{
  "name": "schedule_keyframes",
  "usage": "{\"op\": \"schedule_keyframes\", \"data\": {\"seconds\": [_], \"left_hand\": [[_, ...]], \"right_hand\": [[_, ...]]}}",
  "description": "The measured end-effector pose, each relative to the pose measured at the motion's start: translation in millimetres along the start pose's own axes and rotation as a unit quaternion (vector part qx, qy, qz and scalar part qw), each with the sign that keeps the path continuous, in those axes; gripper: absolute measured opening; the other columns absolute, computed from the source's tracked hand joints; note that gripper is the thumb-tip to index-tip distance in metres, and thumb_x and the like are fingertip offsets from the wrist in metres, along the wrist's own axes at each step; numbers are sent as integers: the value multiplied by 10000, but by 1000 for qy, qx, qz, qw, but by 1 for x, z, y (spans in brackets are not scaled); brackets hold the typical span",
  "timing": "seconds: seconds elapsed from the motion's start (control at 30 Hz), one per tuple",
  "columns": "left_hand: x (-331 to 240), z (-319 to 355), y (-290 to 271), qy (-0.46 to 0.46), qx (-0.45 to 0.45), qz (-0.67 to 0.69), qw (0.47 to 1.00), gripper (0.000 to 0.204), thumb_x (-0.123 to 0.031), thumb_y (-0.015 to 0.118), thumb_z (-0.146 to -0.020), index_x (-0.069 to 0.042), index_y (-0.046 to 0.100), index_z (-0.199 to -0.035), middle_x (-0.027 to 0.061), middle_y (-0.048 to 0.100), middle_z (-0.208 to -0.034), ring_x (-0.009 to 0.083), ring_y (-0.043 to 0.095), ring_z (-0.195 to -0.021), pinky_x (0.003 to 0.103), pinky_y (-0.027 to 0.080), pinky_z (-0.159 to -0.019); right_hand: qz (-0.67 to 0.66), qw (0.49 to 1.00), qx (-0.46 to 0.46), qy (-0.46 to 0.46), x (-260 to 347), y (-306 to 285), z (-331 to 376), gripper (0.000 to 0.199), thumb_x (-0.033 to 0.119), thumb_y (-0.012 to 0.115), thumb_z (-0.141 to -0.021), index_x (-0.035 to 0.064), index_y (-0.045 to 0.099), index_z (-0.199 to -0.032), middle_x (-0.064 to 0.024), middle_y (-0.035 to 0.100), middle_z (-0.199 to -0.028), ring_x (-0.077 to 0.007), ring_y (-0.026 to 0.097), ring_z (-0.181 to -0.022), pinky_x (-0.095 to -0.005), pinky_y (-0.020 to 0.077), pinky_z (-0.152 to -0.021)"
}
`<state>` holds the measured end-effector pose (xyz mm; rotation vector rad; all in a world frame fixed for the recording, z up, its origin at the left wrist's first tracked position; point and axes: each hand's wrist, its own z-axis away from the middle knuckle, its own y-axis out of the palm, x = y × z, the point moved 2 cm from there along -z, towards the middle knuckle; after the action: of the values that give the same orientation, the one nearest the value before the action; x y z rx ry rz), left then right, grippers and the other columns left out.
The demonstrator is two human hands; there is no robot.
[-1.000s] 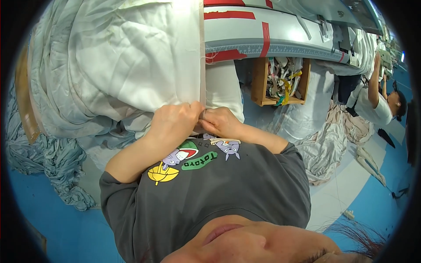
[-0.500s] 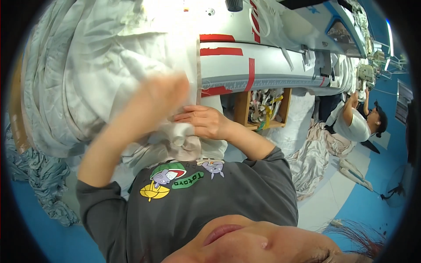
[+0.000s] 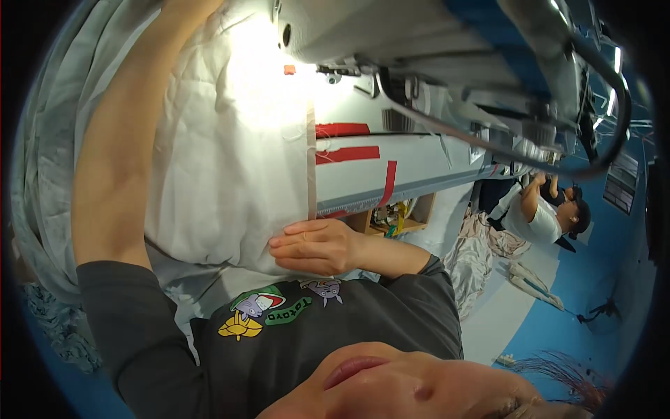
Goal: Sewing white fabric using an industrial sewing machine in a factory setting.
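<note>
A large sheet of white fabric lies over a grey work table, filling the left and middle of the view. Its right edge, trimmed with a tan strip, runs straight away from the person toward a sewing machine overhead, so the cloth's long axis points front to back. Bare table marked with red tape lies to the right of that edge. More grey cloth crowds the left side.

The right hand rests flat on the near end of the fabric, fingers together and extended, pressing it down, holding nothing. The left arm reaches up along the fabric; its hand is out of view. Far right, another person works above a blue floor.
</note>
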<state>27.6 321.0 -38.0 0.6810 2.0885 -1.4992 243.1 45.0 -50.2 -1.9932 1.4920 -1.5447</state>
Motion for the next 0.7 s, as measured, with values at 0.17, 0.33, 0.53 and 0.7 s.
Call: {"op": "schedule_keyframes", "data": {"seconds": [0.17, 0.33, 0.53, 0.7], "left_hand": [[18, -29, 21, 78, -45, -36, 995, 273, -317, 729, -713, -56, 658, -753, 170, 657, -797, 345, 638, -756, 416, 486, -693], [33, -73, 27, 81, -36, -21, 996, 316, -351, 729, -722, -47, 645, -742, 190, 654, -788, 348, 644, -778, 424, 486, -702], [37, -102, 30, 81, -12, 35, 996, 326, -360, 736, -728, -47, 671, -791, 180, 673, -818, 322, 654, -786, 401, 490, -722], [42, -126, 29, 70, -5, 71, 995, 287, -320, 730, -743, -47, 689, -820, 169, 680, -842, 310, 655, -811, 389, 488, -745]], "right_hand": [[-36, 998, 12, 40, -8, -11, -7, 121, 54, 613, -817, 23, 683, -909, -105, 677, -1016, -227, 659, -1012, -341, 530, -873], [-95, 992, 31, 82, -32, -21, -25, 140, 66, 592, -833, 23, 677, -936, -92, 685, -1001, -228, 657, -1022, -342, 526, -881], [-89, 990, 44, 100, -52, -28, -35, 146, 104, 586, -836, 44, 678, -930, -74, 692, -1003, -216, 659, -1018, -348, 530, -874], [-89, 992, 28, 89, -69, -36, -50, 138, 129, 573, -857, 57, 679, -908, -67, 695, -1005, -201, 663, -1007, -339, 532, -867]]}}
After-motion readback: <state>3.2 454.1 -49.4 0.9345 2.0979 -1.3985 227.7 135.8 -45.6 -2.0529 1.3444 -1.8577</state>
